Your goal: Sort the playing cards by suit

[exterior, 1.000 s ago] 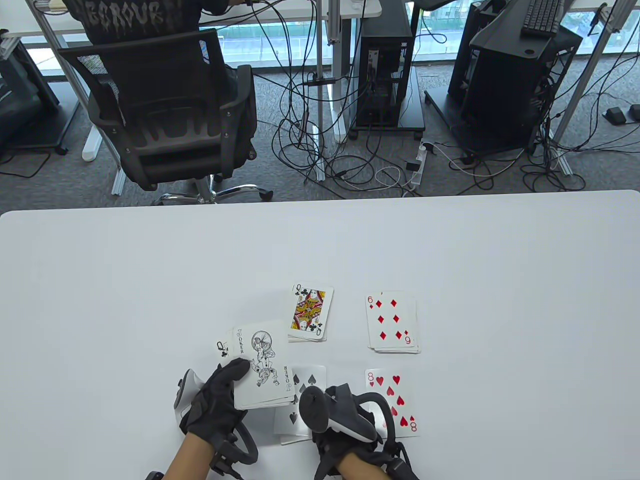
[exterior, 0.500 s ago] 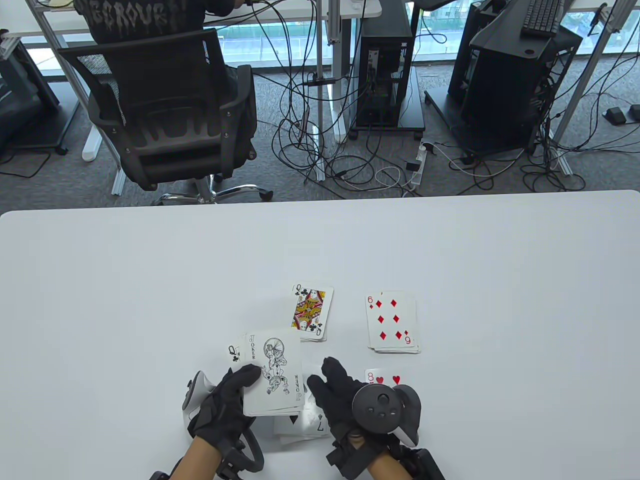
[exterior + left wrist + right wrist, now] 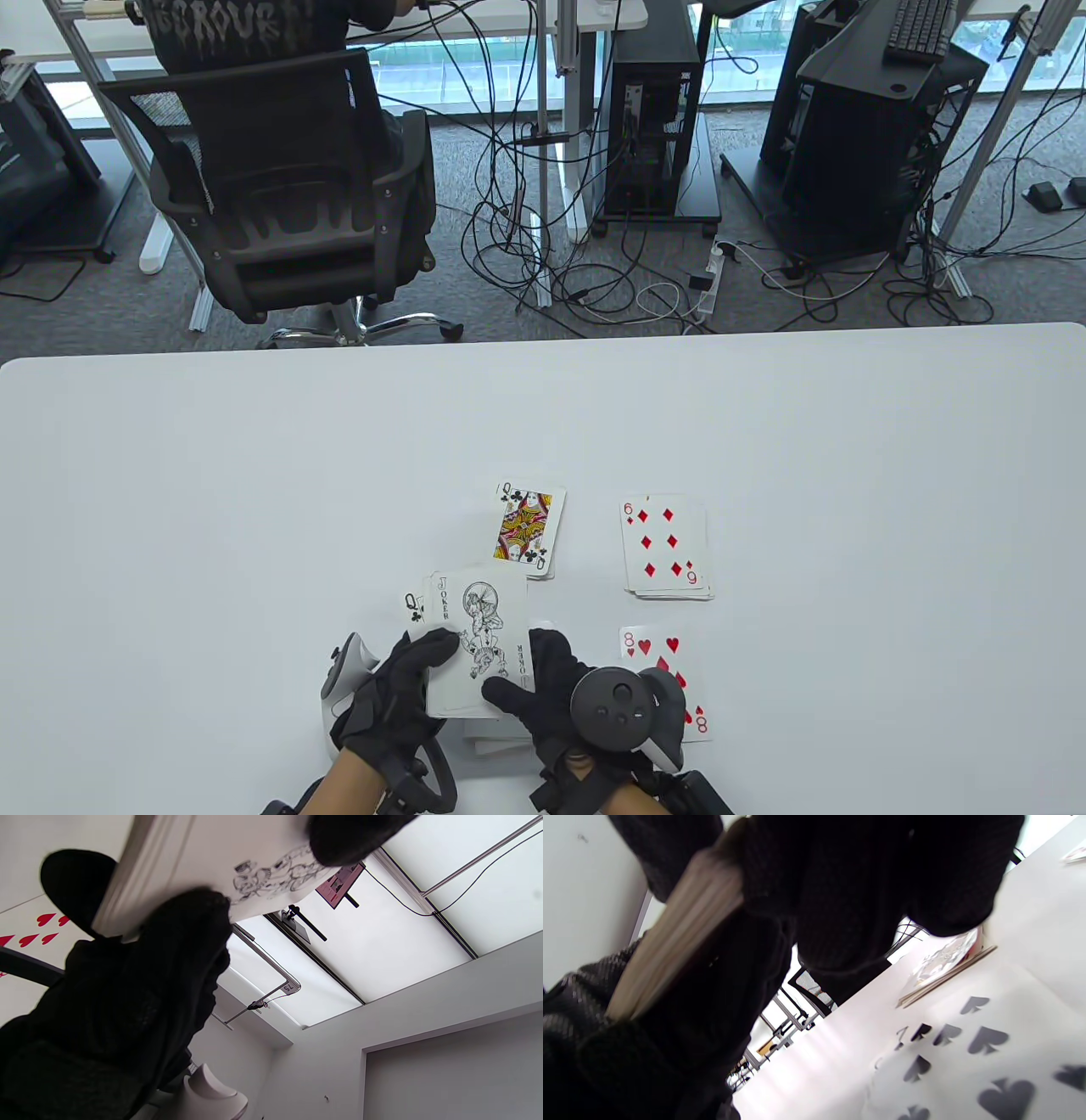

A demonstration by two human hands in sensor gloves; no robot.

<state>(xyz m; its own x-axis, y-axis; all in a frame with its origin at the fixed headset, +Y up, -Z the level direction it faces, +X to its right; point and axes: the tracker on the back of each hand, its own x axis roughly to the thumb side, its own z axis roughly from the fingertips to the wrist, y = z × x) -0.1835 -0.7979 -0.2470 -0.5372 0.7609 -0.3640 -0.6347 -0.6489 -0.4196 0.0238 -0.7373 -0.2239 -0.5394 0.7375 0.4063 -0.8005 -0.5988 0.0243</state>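
Four face-up suit piles lie on the white surface (image 3: 254, 509) while the left hand (image 3: 394, 700) grips the remaining deck (image 3: 475, 654), the right hand (image 3: 551, 692) pinching its joker (image 3: 484, 628), so sorting looks partly done

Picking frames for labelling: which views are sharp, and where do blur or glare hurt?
Table view: sharp and evenly lit, joker and six of diamonds readable. Left wrist view: bright ceiling panels behind, dark right hand lacks detail. Right wrist view: held deck smeared, fingers out of focus, spade pips soft.

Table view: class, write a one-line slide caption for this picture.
Both gloved hands, left hand and right hand, hold a deck showing a joker above sorted piles.
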